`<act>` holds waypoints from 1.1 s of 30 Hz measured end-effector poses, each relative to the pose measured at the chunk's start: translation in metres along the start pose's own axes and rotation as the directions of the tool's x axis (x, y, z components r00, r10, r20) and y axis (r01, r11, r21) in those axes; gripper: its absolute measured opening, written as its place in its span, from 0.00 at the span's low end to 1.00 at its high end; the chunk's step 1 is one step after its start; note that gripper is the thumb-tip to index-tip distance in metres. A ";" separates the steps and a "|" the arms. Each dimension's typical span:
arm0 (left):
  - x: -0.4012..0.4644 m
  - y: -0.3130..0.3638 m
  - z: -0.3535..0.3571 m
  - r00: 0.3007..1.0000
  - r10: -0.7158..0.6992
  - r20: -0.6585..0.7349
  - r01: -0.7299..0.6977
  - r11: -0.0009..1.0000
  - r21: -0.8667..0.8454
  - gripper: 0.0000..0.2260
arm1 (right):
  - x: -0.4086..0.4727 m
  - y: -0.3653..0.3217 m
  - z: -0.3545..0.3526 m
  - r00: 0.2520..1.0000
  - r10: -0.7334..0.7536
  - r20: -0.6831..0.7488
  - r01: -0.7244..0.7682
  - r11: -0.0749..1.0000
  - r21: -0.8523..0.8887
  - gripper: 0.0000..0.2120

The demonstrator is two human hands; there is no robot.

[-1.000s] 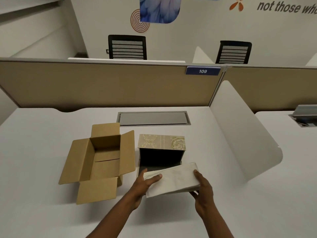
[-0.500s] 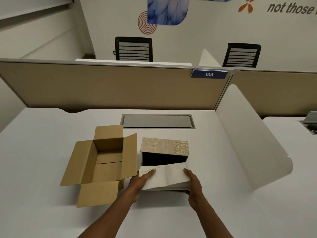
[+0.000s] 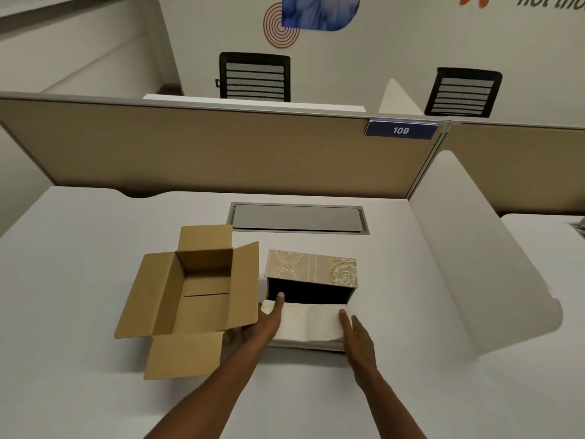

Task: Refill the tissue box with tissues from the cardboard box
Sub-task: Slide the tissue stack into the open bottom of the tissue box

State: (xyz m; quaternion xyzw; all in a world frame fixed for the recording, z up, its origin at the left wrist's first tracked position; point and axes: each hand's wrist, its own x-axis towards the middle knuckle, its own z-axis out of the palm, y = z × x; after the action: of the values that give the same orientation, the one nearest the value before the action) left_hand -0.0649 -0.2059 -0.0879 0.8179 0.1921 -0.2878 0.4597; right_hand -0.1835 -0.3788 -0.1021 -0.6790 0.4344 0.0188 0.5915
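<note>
A beige patterned tissue box (image 3: pixel 311 271) lies on its side on the white desk, its dark open side facing me. A white stack of tissues (image 3: pixel 308 324) sits at the mouth of that opening, partly inside. My left hand (image 3: pixel 264 324) holds the stack's left end, thumb on top. My right hand (image 3: pixel 356 332) grips the right end. To the left stands the brown cardboard box (image 3: pixel 193 299), flaps open, with nothing visible inside.
A grey cable hatch (image 3: pixel 299 217) is set into the desk behind the boxes. A tan partition (image 3: pixel 205 150) closes the back, and a white curved divider (image 3: pixel 474 258) walls the right side. Two black chairs stand beyond the partition.
Both hands have carried the tissue stack forward and down from in front of the tissue box into its open side. The camera has shifted closer.
</note>
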 end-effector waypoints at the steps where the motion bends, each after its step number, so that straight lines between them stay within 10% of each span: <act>1: -0.001 0.000 0.000 1.000 -0.007 -0.020 0.006 0.999 -0.047 0.42 | 0.000 -0.001 -0.003 1.000 -0.002 -0.020 0.002 1.000 -0.010 0.36; 33: 0.008 -0.018 -0.004 0.996 0.085 0.021 -0.087 0.974 0.210 0.35 | -0.009 -0.017 0.012 0.988 -0.107 -0.112 0.067 0.946 -0.316 0.21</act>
State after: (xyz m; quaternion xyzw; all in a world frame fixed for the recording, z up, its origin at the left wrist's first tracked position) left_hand -0.0677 -0.1934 -0.1030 0.8678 0.1223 -0.2910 0.3837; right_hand -0.1727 -0.3654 -0.0872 -0.7820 0.4326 0.0173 0.4484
